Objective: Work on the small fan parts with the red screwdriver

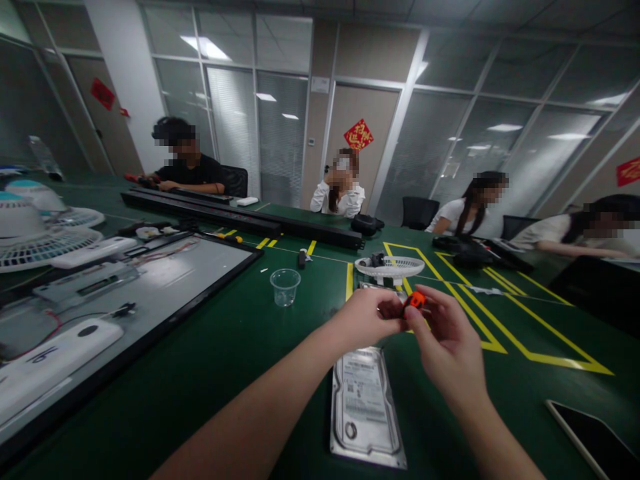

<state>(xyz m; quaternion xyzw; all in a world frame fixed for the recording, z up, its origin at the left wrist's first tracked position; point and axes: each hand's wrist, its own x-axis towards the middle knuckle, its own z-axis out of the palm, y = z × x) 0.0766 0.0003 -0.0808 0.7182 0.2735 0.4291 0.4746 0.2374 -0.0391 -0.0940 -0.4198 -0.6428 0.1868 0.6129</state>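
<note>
Both hands meet above the green table. My left hand (373, 310) is closed, its curled fingers against the black end of a small orange-and-black tool (415, 301), perhaps a screwdriver handle. My right hand (450, 337) pinches the orange end between thumb and fingers. Most of the tool's length is hidden by the hands. Below them a silver hard drive (367, 407) lies flat, label up. Behind the hands, another metal piece is partly covered, near a white fan grille (395, 267). A clear plastic cup (285, 288) stands to the left.
A large flat panel (200, 263) with fan parts and wires fills the left side. Long black bars (300, 225) lie across the back. A phone (595, 433) rests at the right front. Yellow tape (500, 343) marks the table. Several people sit opposite.
</note>
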